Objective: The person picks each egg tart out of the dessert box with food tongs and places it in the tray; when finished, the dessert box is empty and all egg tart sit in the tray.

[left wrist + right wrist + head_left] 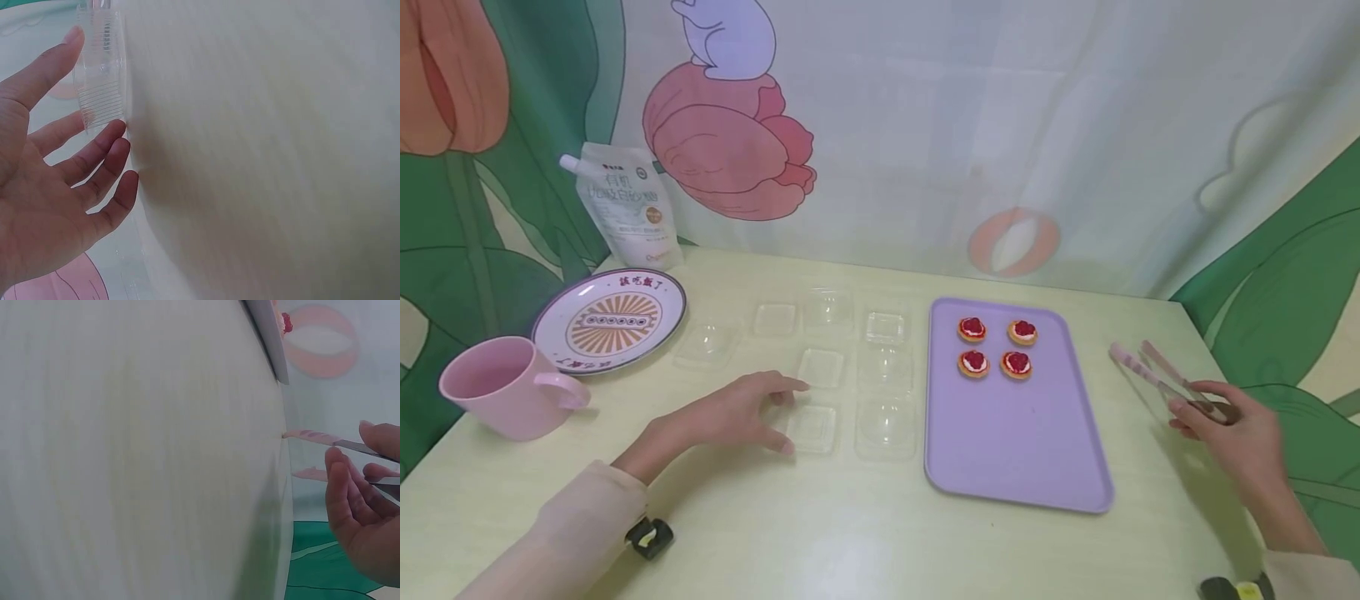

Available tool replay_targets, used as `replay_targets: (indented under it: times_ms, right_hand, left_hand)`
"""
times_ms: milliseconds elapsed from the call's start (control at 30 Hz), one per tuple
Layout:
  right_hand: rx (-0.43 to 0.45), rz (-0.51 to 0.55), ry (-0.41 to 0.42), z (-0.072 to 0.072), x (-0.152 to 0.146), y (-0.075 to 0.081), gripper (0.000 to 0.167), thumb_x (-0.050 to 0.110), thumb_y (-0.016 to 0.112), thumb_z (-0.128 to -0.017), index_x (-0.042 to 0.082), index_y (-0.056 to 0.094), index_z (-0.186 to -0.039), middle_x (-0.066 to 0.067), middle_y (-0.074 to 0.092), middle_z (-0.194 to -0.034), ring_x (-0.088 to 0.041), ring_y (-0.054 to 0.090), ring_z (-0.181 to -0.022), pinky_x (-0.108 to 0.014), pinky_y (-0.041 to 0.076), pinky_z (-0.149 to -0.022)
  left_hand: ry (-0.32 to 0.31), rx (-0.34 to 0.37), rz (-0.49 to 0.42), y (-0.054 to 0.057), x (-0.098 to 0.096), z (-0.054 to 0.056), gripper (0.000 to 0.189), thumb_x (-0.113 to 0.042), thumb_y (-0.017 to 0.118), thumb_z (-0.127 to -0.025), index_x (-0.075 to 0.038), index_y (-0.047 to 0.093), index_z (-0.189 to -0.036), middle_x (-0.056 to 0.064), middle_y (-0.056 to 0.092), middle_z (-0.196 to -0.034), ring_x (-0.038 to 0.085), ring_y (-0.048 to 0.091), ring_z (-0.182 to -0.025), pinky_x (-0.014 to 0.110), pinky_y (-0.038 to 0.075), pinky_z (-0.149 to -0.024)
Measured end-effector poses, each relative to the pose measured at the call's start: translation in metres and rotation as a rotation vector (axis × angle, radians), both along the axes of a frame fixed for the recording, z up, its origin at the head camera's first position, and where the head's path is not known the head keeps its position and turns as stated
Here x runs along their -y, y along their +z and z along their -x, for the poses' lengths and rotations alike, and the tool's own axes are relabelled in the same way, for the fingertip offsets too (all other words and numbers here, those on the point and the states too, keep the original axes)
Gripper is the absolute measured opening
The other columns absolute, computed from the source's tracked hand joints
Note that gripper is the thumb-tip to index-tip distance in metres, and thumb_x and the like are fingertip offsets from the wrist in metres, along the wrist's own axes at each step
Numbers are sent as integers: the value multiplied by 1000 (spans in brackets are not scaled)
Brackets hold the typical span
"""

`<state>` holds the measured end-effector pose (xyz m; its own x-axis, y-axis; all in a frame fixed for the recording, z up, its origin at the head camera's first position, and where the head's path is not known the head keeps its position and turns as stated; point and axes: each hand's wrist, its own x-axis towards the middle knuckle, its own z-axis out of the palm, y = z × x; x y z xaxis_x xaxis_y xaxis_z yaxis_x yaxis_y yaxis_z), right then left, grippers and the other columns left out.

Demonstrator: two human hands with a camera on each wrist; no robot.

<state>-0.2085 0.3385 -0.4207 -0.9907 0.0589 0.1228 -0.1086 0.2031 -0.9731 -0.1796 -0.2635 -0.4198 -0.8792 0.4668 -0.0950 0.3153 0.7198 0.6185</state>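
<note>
My left hand (pixel 741 412) reaches low over the table, thumb and index finger spread beside a clear plastic container (pixel 812 429). In the left wrist view, the thumb overlaps the ribbed clear container (pixel 102 100), and the other fingers are loosely bent near its lower end. My right hand (pixel 1236 425) holds tongs with pink tips (pixel 1133 363) beyond the right side of the purple tray (pixel 1000 467). The tongs' arms are spread with nothing between the tips. Several small berry tarts (pixel 973 364) with cream sit in the tray's far half.
More clear containers and lids (pixel 885 425) stand in rows left of the tray. At the left are a pink mug (pixel 497 392), a patterned plate (pixel 561 333) and a white spouted pouch (pixel 628 204). A printed curtain (pixel 910 150) hangs behind the table.
</note>
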Motion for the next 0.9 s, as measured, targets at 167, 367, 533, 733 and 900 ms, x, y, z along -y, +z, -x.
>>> replay_targets:
  times_ms: [167,367,533,733,900]
  right_hand:
    - [67,-272,30,2,-4,-1,29,10,68,-94,32,60,-110,18,73,-76,-3,72,-64,-13,54,-61]
    - [110,-482,91,7,-8,-9,28,20,67,-96,17,53,-120,11,73,-74,-5,69,-66,-19,54,-60]
    - [169,-584,165,10,-10,-13,47,25,63,-99,-5,43,-131,-1,72,-77,-6,68,-67,-25,54,-58]
    - [207,-654,276,13,-11,-10,49,24,55,-103,-9,35,-134,-6,71,-83,-7,63,-66,-28,54,-57]
    - [281,-695,311,15,-9,-4,68,26,57,-102,-12,20,-145,-10,67,-82,-11,61,-65,-31,55,-58]
  left_hand:
    - [-2,-3,-1,-1,0,0,77,-27,89,-73,-2,56,-137,10,64,-111,27,58,-107,49,46,-101]
    - [-9,-18,-5,0,0,1,76,-24,90,-72,-1,57,-136,9,64,-109,26,57,-105,48,46,-100]
    - [-19,-23,-15,0,0,1,76,-25,90,-72,0,57,-136,9,63,-108,26,56,-104,48,46,-99]
    - [-15,-21,-17,-1,0,2,76,-25,90,-72,0,57,-136,9,63,-108,25,56,-104,48,46,-99]
    - [-16,-26,-24,-1,0,1,76,-25,90,-72,1,57,-135,9,63,-107,25,56,-103,48,46,-99]
